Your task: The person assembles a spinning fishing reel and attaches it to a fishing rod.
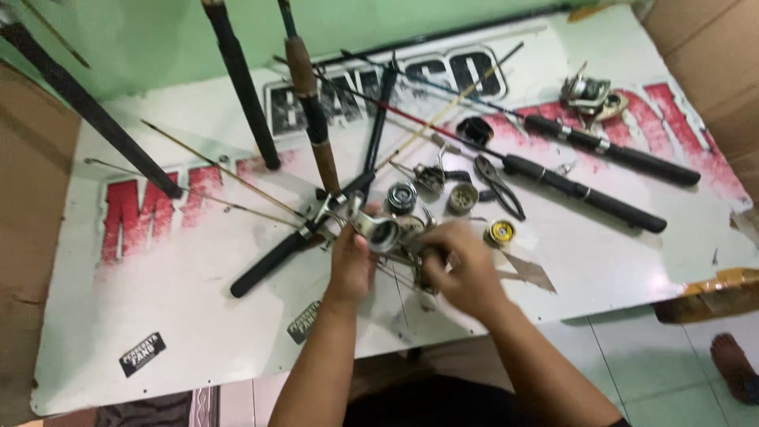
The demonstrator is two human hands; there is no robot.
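View from above of a white printed banner board serving as worktop [158, 316], laid over a pale tiled floor [656, 364]. The left hand [350, 265] is closed around a silver metal spinning reel [378, 229], which is held just above the board near its centre; the right hand [461, 269] is curled, fingers bent, over the dark lower part of the same reel assembly (blur hides exactly what the fingertips pinch). Just beyond the hands lie loose parts: a round black-and-silver spool [402, 196], a round grey spool [462, 198] and a yellow-faced round spool [500, 232], the last just beside the right hand. A pair of dark-handled pliers [498, 183] lies behind the grey spool. Two black foam-gripped rod handles [585, 194] lie side by side toward the right, with a second silver reel [589, 95] at the far right end of the board. A cork-handled rod butt [312, 111] and a black rod butt [241, 87] rise toward the camera at upper left. A brown cardboard box wall [711, 55] stands at the right edge, and a bare foot [735, 368] shows at lower right on the floor.
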